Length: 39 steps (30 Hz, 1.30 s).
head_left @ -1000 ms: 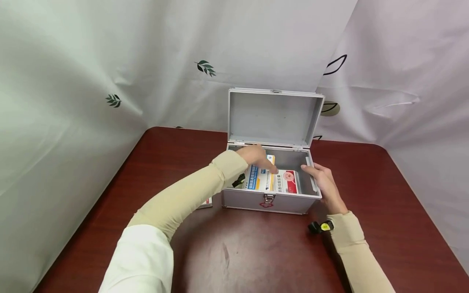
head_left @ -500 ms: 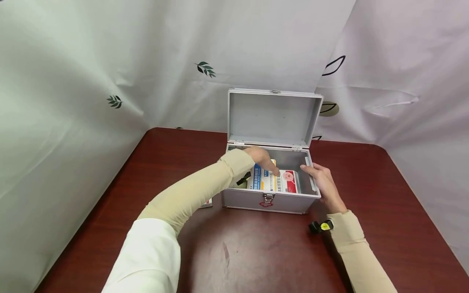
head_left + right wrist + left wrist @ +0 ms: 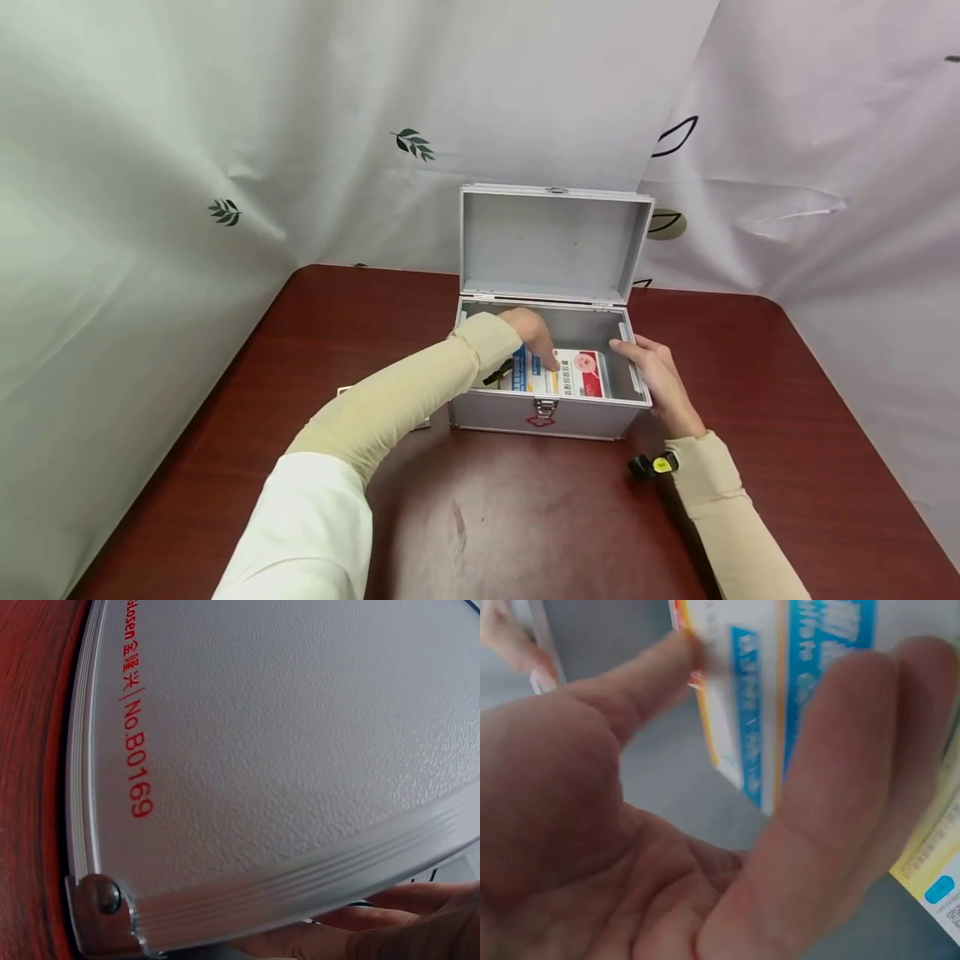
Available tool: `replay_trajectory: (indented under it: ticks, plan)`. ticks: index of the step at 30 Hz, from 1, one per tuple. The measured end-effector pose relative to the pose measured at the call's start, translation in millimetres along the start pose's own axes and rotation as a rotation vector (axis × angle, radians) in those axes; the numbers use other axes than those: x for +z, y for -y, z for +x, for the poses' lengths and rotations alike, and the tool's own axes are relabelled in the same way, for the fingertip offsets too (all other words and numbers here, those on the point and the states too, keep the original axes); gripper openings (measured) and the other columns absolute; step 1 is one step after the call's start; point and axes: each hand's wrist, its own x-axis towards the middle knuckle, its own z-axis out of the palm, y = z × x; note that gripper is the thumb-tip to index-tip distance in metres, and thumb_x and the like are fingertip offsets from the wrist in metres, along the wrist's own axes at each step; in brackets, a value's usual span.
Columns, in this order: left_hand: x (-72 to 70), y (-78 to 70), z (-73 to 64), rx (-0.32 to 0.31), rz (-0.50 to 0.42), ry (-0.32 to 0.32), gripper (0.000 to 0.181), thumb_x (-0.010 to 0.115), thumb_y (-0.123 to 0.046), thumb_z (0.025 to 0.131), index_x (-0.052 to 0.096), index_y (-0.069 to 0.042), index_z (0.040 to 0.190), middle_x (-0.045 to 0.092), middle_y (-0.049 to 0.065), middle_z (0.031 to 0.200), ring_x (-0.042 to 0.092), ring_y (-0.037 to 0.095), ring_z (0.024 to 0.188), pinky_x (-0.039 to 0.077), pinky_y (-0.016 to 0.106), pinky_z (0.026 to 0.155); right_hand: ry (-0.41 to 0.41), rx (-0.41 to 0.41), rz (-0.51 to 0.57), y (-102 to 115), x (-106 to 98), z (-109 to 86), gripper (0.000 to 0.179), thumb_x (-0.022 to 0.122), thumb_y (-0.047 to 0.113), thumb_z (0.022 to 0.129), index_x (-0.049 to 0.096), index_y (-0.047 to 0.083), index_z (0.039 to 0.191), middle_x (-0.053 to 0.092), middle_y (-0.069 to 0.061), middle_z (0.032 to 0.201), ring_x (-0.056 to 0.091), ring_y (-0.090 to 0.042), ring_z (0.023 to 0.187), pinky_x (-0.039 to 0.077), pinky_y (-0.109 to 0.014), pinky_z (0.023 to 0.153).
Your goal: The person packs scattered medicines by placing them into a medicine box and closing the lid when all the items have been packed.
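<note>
An aluminium first-aid case (image 3: 495, 412) stands on the table with its lid raised. My left hand (image 3: 531, 331) reaches inside and holds a white, blue and yellow medicine box (image 3: 761, 697), thumb at one edge and fingers across its printed side. Beside that box, a red and white medicine box (image 3: 588, 379) is in the case. A yellow and white box (image 3: 930, 862) lies past my fingers in the left wrist view. My right hand (image 3: 660, 379) grips the case's right wall, the thumb over the rim on the inside and the fingers outside.
The raised lid (image 3: 555, 246) forms a wall at the case's back. Left of the case, a flat box (image 3: 423, 423) lies on the reddish-brown table (image 3: 540, 508), mostly covered by my left sleeve. A pale curtain (image 3: 337, 100) hangs behind the table.
My left hand has shifted a little right and then deeper into the case, and the blue and white medicine box sits lower. My right hand keeps its grip on the wall.
</note>
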Motion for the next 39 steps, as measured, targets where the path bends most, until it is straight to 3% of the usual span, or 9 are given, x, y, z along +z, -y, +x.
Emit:
replay_trajectory:
  ticks: [5,14,19,24,27,30,33,36,39]
  plan:
    - [1.4,1.8,0.5,0.007,0.141,-0.033,0.045,0.062,-0.049,0.081,0.067,-0.014,0.109,0.06,0.002,0.115,0.054,0.016,0.098,0.044,0.032,0.09,-0.001,-0.006,-0.017,0.5,-0.4,0.8,0.054,0.057,0.03,0.09,0.041,-0.002,0.13,0.067,-0.003,0.084,0.067,-0.022,0.075,0.055,-0.039,0.066]
    - [2.8,5.5,0.8,0.0,0.166,-0.026,0.047,0.062,-0.047,0.082,0.065,-0.011,0.112,0.059,0.003,0.116,0.054,0.017,0.102,0.042,0.034,0.094,-0.005,-0.004,-0.034,0.4,1.1,1.9,0.053,0.059,0.031,0.089,0.043,-0.001,0.127,0.066,-0.009,0.091,0.067,-0.024,0.078,0.054,-0.039,0.068]
    - [-2.1,14.3,-8.5,-0.015,0.075,-0.008,0.049,0.063,-0.046,0.081,0.063,-0.012,0.117,0.057,0.004,0.122,0.054,0.02,0.104,0.045,0.035,0.089,0.001,0.004,-0.028,-0.7,1.7,2.3,0.054,0.058,0.03,0.089,0.042,-0.002,0.13,0.066,-0.003,0.086,0.067,-0.022,0.077,0.054,-0.038,0.068]
    - [-20.2,32.7,-31.1,-0.025,-0.157,0.054,0.056,0.059,-0.049,0.084,0.053,-0.014,0.127,0.056,0.006,0.124,0.064,0.021,0.084,0.053,0.03,0.067,0.001,-0.011,-0.032,-0.2,1.6,2.7,0.055,0.058,0.03,0.089,0.041,-0.003,0.13,0.066,-0.002,0.085,0.067,-0.022,0.077,0.054,-0.04,0.068]
    - [-29.4,49.3,-50.3,0.019,-0.278,0.065,0.059,0.056,-0.051,0.085,0.049,-0.011,0.127,0.056,0.01,0.121,0.065,0.023,0.08,0.053,0.03,0.066,0.009,-0.01,-0.032,-0.5,2.8,2.7,0.056,0.057,0.031,0.09,0.041,-0.003,0.131,0.066,-0.002,0.085,0.067,-0.023,0.078,0.054,-0.04,0.069]
    - [-34.2,71.0,-70.5,0.109,-0.335,-0.019,0.05,0.054,-0.05,0.087,0.053,-0.01,0.115,0.062,0.013,0.101,0.063,0.023,0.078,0.051,0.032,0.069,0.014,-0.007,-0.027,-1.1,4.2,2.8,0.056,0.057,0.031,0.089,0.04,-0.003,0.131,0.066,-0.001,0.084,0.067,-0.023,0.078,0.054,-0.04,0.068]
    - [-31.8,96.4,-88.9,0.173,-0.368,-0.159,0.039,0.054,-0.047,0.088,0.056,-0.012,0.104,0.063,0.01,0.082,0.061,0.021,0.071,0.048,0.033,0.067,0.016,-0.006,-0.026,-1.5,5.3,2.7,0.058,0.058,0.031,0.089,0.04,-0.003,0.132,0.066,-0.001,0.083,0.067,-0.023,0.077,0.054,-0.04,0.068]
    - [-19.3,117.6,-102.8,0.249,-0.399,-0.292,0.03,0.055,-0.041,0.089,0.059,-0.014,0.1,0.063,0.005,0.075,0.059,0.016,0.067,0.046,0.031,0.064,0.013,-0.012,-0.03,-1.3,4.3,1.8,0.058,0.058,0.031,0.089,0.039,-0.003,0.132,0.066,-0.002,0.085,0.067,-0.022,0.077,0.054,-0.04,0.069]
    - [-0.9,127.9,-112.2,0.356,-0.395,-0.39,0.021,0.056,-0.035,0.09,0.063,-0.017,0.097,0.064,0.0,0.075,0.059,0.012,0.068,0.046,0.03,0.063,0.006,-0.023,-0.039,-0.5,1.9,0.7,0.06,0.058,0.031,0.089,0.038,-0.004,0.133,0.065,-0.002,0.087,0.066,-0.021,0.078,0.054,-0.04,0.07]
